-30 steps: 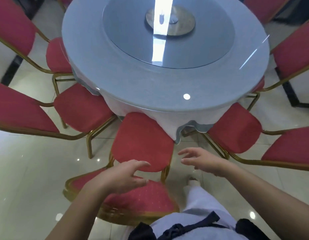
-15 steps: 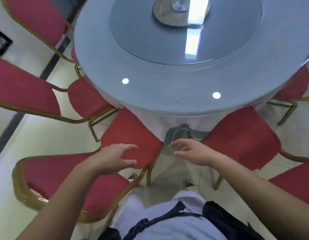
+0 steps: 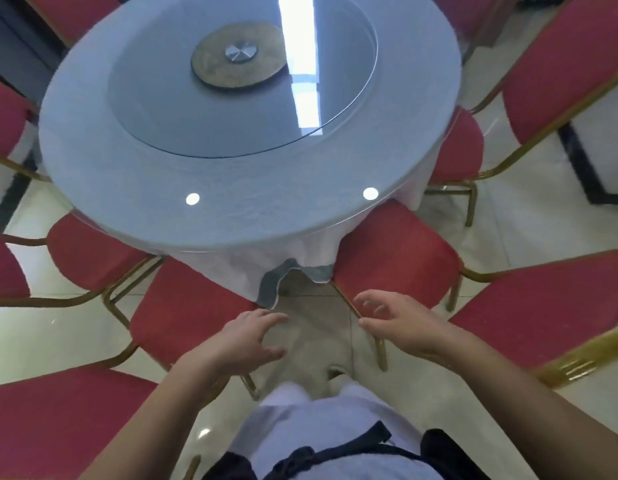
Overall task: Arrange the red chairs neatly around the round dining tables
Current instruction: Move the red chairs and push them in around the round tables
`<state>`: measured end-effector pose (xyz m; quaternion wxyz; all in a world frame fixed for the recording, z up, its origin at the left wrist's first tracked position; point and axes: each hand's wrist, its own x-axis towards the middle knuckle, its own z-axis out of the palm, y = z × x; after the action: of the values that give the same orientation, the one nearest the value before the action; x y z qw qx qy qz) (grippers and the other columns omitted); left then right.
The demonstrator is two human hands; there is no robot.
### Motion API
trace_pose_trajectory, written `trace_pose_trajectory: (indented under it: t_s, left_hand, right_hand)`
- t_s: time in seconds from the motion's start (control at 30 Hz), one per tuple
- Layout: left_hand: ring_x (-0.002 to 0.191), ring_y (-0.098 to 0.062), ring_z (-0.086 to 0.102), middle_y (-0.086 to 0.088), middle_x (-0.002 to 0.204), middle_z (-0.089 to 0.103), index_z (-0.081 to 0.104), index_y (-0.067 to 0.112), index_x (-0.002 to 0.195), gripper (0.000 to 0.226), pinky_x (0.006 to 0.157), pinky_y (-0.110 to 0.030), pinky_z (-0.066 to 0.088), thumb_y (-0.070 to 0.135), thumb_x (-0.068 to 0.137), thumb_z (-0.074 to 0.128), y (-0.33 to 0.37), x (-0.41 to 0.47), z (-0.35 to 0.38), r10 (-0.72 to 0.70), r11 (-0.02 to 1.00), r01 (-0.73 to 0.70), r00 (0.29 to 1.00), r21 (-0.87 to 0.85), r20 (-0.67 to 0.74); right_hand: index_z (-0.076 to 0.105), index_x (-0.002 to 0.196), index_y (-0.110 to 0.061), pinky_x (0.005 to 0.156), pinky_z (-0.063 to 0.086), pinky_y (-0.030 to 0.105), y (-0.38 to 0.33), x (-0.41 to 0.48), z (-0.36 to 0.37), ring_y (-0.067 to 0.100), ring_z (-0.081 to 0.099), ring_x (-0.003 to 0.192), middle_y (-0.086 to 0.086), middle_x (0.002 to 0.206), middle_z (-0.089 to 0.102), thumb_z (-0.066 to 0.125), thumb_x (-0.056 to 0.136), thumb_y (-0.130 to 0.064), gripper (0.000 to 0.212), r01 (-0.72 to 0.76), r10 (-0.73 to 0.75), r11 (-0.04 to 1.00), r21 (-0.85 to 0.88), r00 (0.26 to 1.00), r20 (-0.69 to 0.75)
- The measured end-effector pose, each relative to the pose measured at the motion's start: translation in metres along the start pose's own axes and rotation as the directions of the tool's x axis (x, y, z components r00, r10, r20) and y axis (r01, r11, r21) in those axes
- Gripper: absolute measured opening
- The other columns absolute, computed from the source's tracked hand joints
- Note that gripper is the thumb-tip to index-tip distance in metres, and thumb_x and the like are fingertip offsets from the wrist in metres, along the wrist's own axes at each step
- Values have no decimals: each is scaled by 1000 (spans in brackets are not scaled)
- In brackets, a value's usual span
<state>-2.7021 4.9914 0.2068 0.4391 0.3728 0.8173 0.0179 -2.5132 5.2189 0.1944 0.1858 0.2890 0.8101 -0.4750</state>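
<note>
Two red chairs flank the gap in front: left chair (image 3: pixel 183 317) and right chair (image 3: pixel 394 258), both seats tucked partly under the round worktop (image 3: pixel 231 209). More red chairs ring the rest of the worktop. Left grip (image 3: pixel 245 341) released, fingers spread, over the left chair's near seat corner, holding nothing. Right grip (image 3: pixel 401 327) also released, fingers loosely curved, above the right chair's near seat corner and gold frame. Contact with frame: can't tell. Grips apart, floor (image 3: pixel 314 327) between them. White cloth (image 3: pixel 290 258) hangs off the worktop edge between the two seats. Glass turntable (image 3: pixel 155 98) sits centred on top.
</note>
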Motion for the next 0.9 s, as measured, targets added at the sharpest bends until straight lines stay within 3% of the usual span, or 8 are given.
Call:
trace_pose_trajectory:
  t_s: [0.17,0.33,0.53,0.63,0.8,0.9]
  left_hand:
    - [135,-14,39,13,151,35,34,49,142,61,109,-37,40,52,88,62,38,27,20,140,989,-143,987,40,77]
    - [135,-16,40,8,150,39,35,43,145,61,109,-36,37,47,90,61,87,52,35,320,935,-343,925,89,205]
    - [133,-14,42,7,149,42,40,39,144,62,108,-29,34,45,88,66,129,66,48,462,871,-488,850,49,253]
    - [130,-15,46,5,147,44,38,36,146,68,107,-30,38,49,86,67,147,64,50,483,860,-507,846,59,224]
    - [132,-10,41,10,149,40,31,42,147,78,101,-21,33,57,81,69,172,53,61,481,869,-492,863,41,157]
    - [135,-10,36,13,152,32,23,48,147,88,100,-21,30,64,75,71,196,46,79,439,898,-441,891,-11,119]
  right_hand:
    - [55,132,-41,83,46,20,25,-47,-18,5,55,114,-13,127,58,63,92,-42,41,-65,70,997,48,992,-103]
    - [56,130,-43,98,50,36,39,-96,-27,4,56,115,-17,125,59,64,91,-44,40,-145,171,983,116,950,-261]
    - [54,134,-40,91,43,22,45,-130,-31,1,53,116,-17,133,57,64,91,-43,43,-180,186,982,53,912,-366]
    - [51,137,-39,96,42,22,54,-143,-43,1,47,124,-16,140,51,65,90,-46,49,-173,165,985,10,918,-361]
    - [43,139,-48,113,36,42,84,-161,-89,5,35,135,-21,144,41,75,72,-64,75,-138,107,983,-119,966,-235]
    - [35,141,-53,119,23,47,118,-165,-130,9,27,141,-21,150,35,70,59,-80,93,-116,73,938,-328,987,-141]
